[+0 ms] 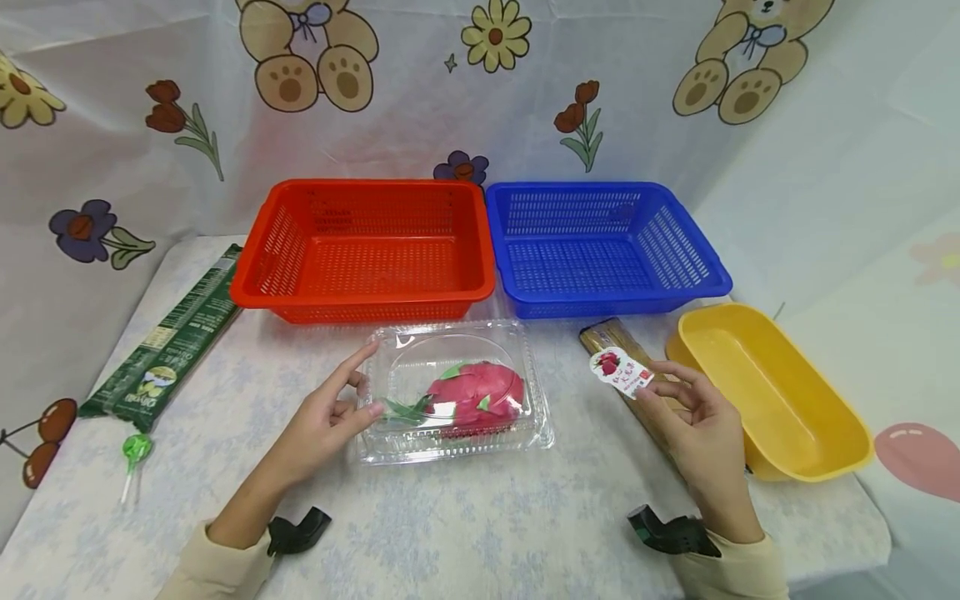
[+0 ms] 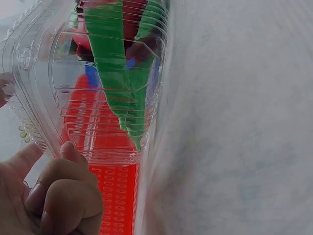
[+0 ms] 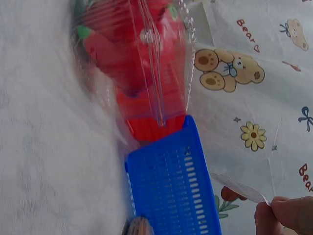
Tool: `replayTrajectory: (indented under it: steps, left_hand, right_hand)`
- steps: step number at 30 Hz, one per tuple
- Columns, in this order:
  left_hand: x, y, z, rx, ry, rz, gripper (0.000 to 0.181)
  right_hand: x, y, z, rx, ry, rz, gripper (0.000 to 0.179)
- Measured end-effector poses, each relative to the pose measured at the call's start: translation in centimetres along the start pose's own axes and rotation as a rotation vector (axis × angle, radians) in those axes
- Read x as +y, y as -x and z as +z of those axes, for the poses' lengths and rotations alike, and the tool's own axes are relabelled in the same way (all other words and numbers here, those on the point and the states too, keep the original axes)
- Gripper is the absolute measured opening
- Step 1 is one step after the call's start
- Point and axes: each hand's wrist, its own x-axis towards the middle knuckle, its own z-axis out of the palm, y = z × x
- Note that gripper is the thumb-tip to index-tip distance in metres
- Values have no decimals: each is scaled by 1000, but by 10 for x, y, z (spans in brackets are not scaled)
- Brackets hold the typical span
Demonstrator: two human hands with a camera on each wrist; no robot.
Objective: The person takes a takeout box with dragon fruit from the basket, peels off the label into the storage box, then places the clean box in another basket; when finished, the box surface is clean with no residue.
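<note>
Right hand [image 1: 697,429] pinched a label [image 1: 621,372], right of the box [image 1: 459,453] on the table [image 1: 480,533]; left hand [image 1: 321,427] rested loosely against the box's left side. Sound labelling likely required a steadied lid [image 1: 401,354], label level.

A clear box [image 1: 420,455] encloses a pink fruit [image 1: 480,396]; the right hand [image 1: 693,421] pinches a label [image 1: 621,372].

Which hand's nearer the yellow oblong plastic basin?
Right: the right hand is beside the basin, at its left; the left hand is farther, at the clear plastic clamshell box.
</note>
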Motion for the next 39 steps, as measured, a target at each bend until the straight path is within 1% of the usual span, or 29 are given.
replayTrajectory:
  steps: [2, 4, 10, 13, 14, 17, 18, 21, 23, 27, 29, 32, 35, 39]
  left_hand:
    - [0, 0, 0, 3, 4, -1, 76]
    - [1, 0, 0, 6, 5, -1, 76]
    - [1, 0, 0, 8, 1, 2, 75]
    - [1, 0, 0, 8, -1, 3, 75]
    - [1, 0, 0, 8, -2, 2, 76]
    - [1, -1, 0, 9, -3, 4, 75]
    - [0, -1, 0, 9, -4, 6, 75]
    - [0, -1, 0, 7, -2, 8, 75]
    - [-1, 0, 0, 4, 1, 10, 75]
    - [-3, 0, 0, 0, 5, 8, 74]
    - [-3, 0, 0, -2, 6, 7, 74]
    - [-2, 0, 0, -4, 3, 3, 74]
    - [-2, 1, 0, -2, 2, 2, 75]
    - [-2, 1, 0, 2, 3, 5, 75]
  right_hand:
    - [1, -3, -9, 46, 28, -7, 34]
    - [2, -7, -18, 87, 99, -4, 29]
    - [5, -17, -49, 202, 327, 83, 33]
    - [7, -23, -70, 248, 397, 140, 34]
    - [8, -26, -77, 260, 400, 159, 34]
    - [11, -33, -99, 271, 418, 210, 35]
    - [13, -35, -105, 274, 439, 217, 34]
    - [17, -41, -121, 254, 519, 252, 33]
    - [20, -44, -129, 213, 613, 274, 37]
    - [29, -50, -138, 101, 832, 298, 49]
    - [33, -52, -141, 68, 920, 293, 54]
    - [38, -54, -144, 41, 975, 283, 53]
    - [41, -55, -144, 26, 997, 258, 52]
    - [40, -56, -142, 10, 1018, 270, 51]
